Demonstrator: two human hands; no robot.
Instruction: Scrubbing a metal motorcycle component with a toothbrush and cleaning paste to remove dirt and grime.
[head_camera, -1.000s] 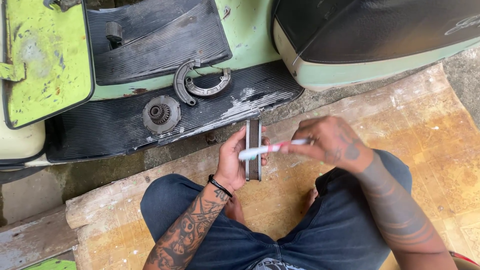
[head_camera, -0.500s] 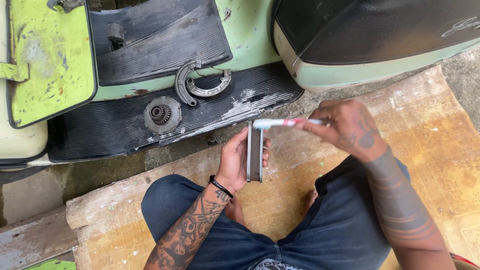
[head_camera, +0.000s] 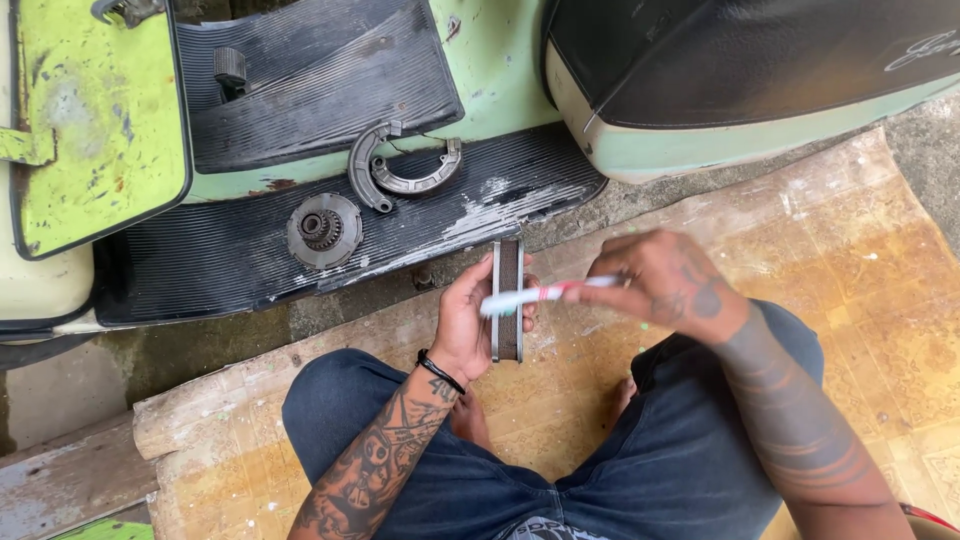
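Note:
My left hand (head_camera: 468, 325) grips a narrow curved brake shoe (head_camera: 508, 300) upright on its edge, its dark lining facing up. My right hand (head_camera: 660, 285) holds a white and red toothbrush (head_camera: 535, 295), whose head lies across the middle of the shoe. Both hands are in front of my knees, over a worn yellowish mat (head_camera: 860, 280). On the scooter's black ribbed floorboard (head_camera: 230, 275) lie two more curved brake shoes (head_camera: 400, 170) and a round grey geared part (head_camera: 323, 230).
A pale green scooter body (head_camera: 500, 70) with a dark seat (head_camera: 740, 50) fills the top of the view. A bright green panel (head_camera: 90, 120) stands at the left. Bare concrete (head_camera: 60, 390) lies at the lower left.
My right hand drew the toothbrush up to the top of the shoe, then brought it back down across the middle. The left hand kept the shoe still.

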